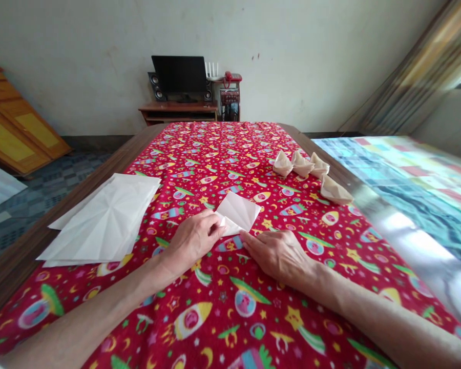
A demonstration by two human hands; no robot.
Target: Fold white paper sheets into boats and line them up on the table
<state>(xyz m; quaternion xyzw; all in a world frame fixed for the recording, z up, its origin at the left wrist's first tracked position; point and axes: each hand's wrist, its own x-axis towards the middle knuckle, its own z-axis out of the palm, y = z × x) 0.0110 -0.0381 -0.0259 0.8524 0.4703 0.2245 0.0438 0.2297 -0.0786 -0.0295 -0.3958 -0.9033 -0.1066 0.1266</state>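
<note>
A small folded sheet of white paper [239,211] lies on the red patterned cloth in front of me, its creases showing and its near edge turned up. My left hand [200,230] is closed at the paper's left side, thumb and fingers pinching the folded edge. At the near right corner, my right hand [276,251] has its fingers together, with the index fingertip on the paper; its thumb is mostly hidden. To the left lies a stack of creased white paper sheets [103,220]. Several folded paper shapes [302,164] sit on the right side of the cloth.
The red cloth [192,318] covers most of a brown wooden table [111,159]. Beyond its far end stand a monitor [180,74], speakers and a red telephone [232,78]. A wooden cabinet [19,120] is at left, a bed with a patterned cover [418,179] at right.
</note>
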